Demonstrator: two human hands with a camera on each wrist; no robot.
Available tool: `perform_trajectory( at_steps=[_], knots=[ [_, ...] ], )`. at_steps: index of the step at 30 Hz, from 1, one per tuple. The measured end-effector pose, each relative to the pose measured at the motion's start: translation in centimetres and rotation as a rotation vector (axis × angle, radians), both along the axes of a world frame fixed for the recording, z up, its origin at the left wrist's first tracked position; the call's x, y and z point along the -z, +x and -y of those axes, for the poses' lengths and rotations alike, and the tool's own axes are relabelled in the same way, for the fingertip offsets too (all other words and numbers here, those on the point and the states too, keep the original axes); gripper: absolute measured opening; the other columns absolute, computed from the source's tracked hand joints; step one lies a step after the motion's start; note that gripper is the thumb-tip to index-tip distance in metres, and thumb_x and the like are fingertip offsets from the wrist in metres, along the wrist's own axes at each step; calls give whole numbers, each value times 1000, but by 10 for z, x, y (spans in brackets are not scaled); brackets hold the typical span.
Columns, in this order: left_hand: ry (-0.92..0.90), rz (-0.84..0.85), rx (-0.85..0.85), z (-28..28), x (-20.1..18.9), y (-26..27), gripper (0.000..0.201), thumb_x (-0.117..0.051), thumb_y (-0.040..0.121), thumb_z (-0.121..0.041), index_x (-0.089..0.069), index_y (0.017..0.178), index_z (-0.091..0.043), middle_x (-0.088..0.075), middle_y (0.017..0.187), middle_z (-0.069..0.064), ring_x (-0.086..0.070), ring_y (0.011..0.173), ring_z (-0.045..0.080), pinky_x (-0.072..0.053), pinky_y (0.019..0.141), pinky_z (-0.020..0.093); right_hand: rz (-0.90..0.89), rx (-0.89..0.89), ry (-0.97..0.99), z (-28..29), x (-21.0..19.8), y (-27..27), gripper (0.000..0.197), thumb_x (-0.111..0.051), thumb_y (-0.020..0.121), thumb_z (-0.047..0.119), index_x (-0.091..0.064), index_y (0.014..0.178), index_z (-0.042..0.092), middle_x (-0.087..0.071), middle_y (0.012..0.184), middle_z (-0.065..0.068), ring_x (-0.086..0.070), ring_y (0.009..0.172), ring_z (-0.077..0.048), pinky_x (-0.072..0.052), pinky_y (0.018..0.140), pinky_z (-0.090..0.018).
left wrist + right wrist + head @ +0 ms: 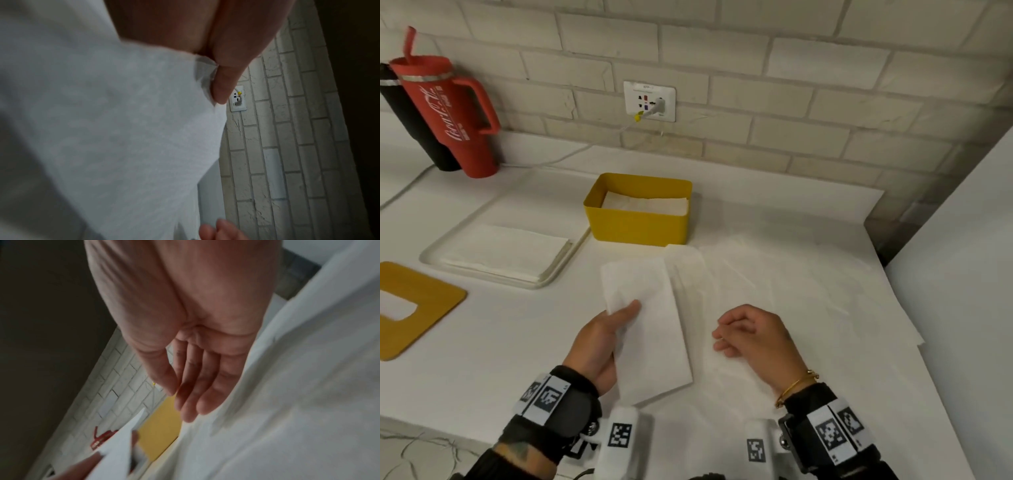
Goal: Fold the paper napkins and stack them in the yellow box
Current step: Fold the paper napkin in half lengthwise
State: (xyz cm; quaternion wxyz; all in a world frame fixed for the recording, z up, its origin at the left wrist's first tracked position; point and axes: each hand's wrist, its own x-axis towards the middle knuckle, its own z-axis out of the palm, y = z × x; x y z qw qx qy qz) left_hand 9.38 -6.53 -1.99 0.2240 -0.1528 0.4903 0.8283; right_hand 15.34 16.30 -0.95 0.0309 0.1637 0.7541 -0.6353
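Observation:
My left hand [613, 329] holds a folded white napkin [650, 325] lifted off the counter, thumb [224, 84] on top and the other fingers hidden beneath. That napkin [113, 129] fills most of the left wrist view. To its right, my right hand [743, 330] hovers empty just above white paper sheets [774, 274] spread on the counter, its fingers [197, 386] relaxed and nearly straight. The yellow box [640, 222] stands behind the napkin with folded napkins [647, 202] inside, and shows as yellow box [160, 426] in the right wrist view.
A white tray [554, 274] at the left holds a stack of unfolded napkins [506, 251]. A yellow lid [417, 308] lies at the far left. A red tumbler [453, 113] and a black bottle [410, 120] stand by the brick wall. A white panel [962, 274] borders the right.

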Motion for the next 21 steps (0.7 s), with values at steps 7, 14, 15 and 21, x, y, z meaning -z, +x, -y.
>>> perform_trajectory(
  at_steps=[7,14,15,21],
  knots=[
    [52,16,85,17,11,-5,43,-66,87,-19,-65,125,-2,-74,113,19,-74,94,33,-62,78,43,36,-284,812,-33,-3,-1,45,-75,88,23,-59,130,29,-53,130,18,-44,128,-6,-33,104,-15],
    [60,11,120,21,10,-6,43,-68,81,-20,-68,122,-4,-75,111,18,-74,94,32,-56,87,46,140,-361,1101,-32,-3,-15,36,-54,101,27,-57,136,23,-54,141,6,-49,127,-17,-39,108,-32],
    [57,-1,117,22,9,-7,42,-68,81,-20,-68,121,-5,-75,111,17,-74,93,31,-57,84,45,135,-360,1132,-31,-2,-17,30,-50,102,26,-62,129,21,-59,135,3,-54,120,-18,-42,103,-32],
    [52,-26,115,26,7,-10,40,-67,84,-19,-67,121,-4,-76,108,18,-76,89,31,-58,80,45,164,-431,1079,-24,-2,-12,39,-66,91,40,-58,128,27,-51,134,11,-51,120,-13,-43,100,-28]
  ],
)
